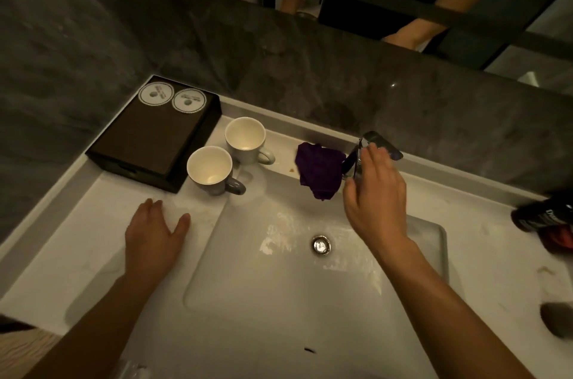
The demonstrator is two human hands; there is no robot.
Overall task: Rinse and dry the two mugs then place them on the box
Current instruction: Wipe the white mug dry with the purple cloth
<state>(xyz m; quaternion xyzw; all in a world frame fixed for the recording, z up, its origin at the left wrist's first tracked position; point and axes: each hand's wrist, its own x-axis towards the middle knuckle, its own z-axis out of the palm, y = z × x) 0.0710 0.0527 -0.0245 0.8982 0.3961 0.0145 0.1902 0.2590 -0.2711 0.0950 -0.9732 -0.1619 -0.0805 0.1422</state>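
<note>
Right hand (376, 192), fingers spread, rests on chrome tap (382, 143); left hand (155, 231) flat and empty on white counter (93, 223), two white ceramic mugs (228, 155) just beyond it beside dark rectangular box (152, 136).

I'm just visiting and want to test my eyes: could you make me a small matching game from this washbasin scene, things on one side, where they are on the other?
Things:
1. dark box
2. purple cloth
3. right hand
4. left hand

Places:
A. flat on the counter, in front of the mugs
B. at the tap
C. far left corner of the counter
D. draped over the basin's back edge

Pairs: 1-C, 2-D, 3-B, 4-A
</note>
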